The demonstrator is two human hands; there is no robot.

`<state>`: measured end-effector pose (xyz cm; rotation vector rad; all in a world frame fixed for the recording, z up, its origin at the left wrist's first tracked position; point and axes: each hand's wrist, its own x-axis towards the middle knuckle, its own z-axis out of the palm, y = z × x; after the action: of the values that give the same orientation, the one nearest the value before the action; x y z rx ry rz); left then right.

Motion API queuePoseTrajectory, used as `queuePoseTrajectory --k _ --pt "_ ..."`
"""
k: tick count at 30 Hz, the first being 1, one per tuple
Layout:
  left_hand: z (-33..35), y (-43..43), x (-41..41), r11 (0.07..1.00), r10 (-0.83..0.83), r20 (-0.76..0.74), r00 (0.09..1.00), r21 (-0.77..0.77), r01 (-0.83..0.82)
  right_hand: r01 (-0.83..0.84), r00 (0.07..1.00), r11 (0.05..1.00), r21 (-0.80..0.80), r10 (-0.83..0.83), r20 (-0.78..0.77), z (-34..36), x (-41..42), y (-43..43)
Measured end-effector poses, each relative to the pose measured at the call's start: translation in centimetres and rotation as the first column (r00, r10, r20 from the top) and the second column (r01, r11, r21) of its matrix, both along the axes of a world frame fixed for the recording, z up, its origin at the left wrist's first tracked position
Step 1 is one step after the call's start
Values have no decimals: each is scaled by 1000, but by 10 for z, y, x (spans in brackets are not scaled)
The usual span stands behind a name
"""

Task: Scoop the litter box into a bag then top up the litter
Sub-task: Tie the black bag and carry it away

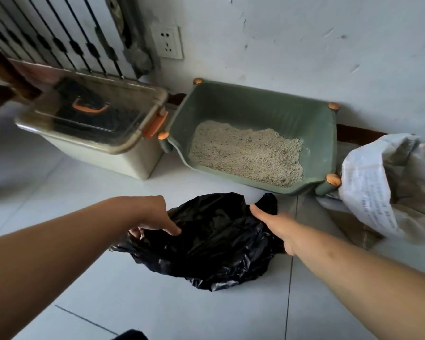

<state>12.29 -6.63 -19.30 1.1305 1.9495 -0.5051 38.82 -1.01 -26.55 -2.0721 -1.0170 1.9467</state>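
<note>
Both hands [155,217] [277,227] apparently grip black bag [214,244]

Bare tiled floor [59,192] lies open between the black bag [206,241] and the green litter box [255,106]. The box top is open, reachable from above. A lidded bin [103,143] crowds its left; a white sack [378,187] touches its right corner.

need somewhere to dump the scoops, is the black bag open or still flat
Being opened, not yet ready: the black bag lies crumpled on the floor tiles while the left hand and right hand pull at its top edge; no clear open mouth shows.
</note>
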Motion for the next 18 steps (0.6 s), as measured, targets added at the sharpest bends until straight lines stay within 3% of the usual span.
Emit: queuePoseTrajectory --k 4,7,9,12,16,18 --pt "13 7 7 986 -113 -39 993 122 116 86 987 996 -38 -90 -134 3 -8 8" --pt "30 16 14 946 -111 -2 994 307 106 25 982 972 233 20 -187 28 -19 23" --pt "46 22 18 911 -83 37 996 409 61 -34 970 906 422 131 -203 52 -26 30" --pt "69 30 22 845 -113 15 994 527 88 -84 956 815 573 229 -186 84 -36 37" --pt "96 36 26 738 -274 -80 958 621 263 -230 952 528 818 298 75 120 -45 39" --pt "109 33 26 711 -341 -205 918 583 394 -174 955 480 860 296 28 131 -44 42"
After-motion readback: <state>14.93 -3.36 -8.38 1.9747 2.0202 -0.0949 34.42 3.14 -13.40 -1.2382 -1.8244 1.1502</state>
